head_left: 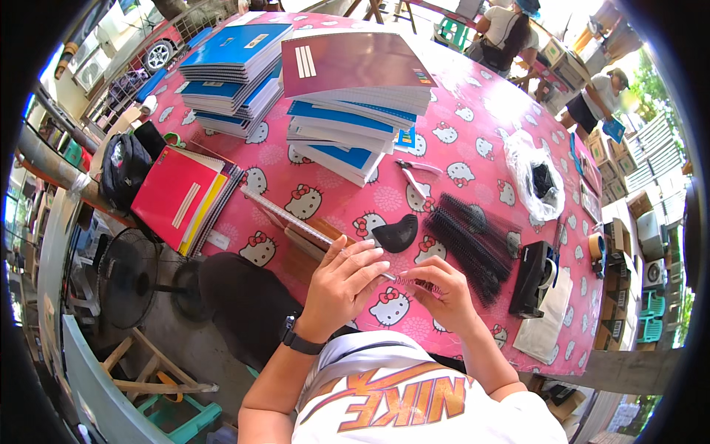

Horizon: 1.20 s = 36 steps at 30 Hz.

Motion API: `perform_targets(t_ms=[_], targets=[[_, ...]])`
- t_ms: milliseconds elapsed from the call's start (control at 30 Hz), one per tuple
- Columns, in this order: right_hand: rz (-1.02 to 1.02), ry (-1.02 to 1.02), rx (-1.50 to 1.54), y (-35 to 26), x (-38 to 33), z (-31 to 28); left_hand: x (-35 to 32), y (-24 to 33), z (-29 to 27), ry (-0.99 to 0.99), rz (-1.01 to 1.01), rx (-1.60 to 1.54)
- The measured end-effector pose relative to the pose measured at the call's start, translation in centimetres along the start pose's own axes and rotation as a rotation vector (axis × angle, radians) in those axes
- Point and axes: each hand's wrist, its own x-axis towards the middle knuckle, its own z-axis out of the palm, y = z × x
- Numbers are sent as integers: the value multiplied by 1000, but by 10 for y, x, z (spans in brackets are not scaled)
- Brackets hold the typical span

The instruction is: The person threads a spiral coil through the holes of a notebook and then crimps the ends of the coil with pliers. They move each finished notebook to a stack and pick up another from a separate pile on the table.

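My left hand (342, 280), a dark watch on its wrist, grips a notebook (290, 219) held up nearly edge-on, a row of holes along its upper edge. A dark spiral binding coil (405, 280) sits at the notebook's near end. The fingers of my right hand (445, 292) are pinched on that coil. Just beyond my hands lies a curved black piece (396, 234) whose kind I cannot make out. Pliers with pale pink handles (416, 176) rest farther back. A bundle of black spiral coils (471, 250) lies to the right.
Stacks of blue notebooks (235, 53) and a maroon-topped stack (355, 66) stand at the back. Red and yellow notebooks (168, 194) lie left. On the right are a black tape dispenser (531, 281), a white cloth (543, 318) and a plastic bag (523, 185). Other people work farther off.
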Motion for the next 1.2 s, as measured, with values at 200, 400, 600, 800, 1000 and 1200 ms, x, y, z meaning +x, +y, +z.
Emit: perform_targets(t_ms=[200,400,600,800,1000,1200], targets=[[121,-132,96,5,-1,-2,-3,-2,4,30,39,67],[191,-82,262,10,7,1,-1,7,-10,-168,52,74],[497,44,-417,110,48,0,8,10,-10,-150,18,68],[272,93,-864,145,46,54,5,1,-9,-214,27,89],[982,-217,-64,144,46,32,3,-2,-11,-208,30,49],[44,-4,-495,142,33,27,7,-2,-11,-227,37,71]])
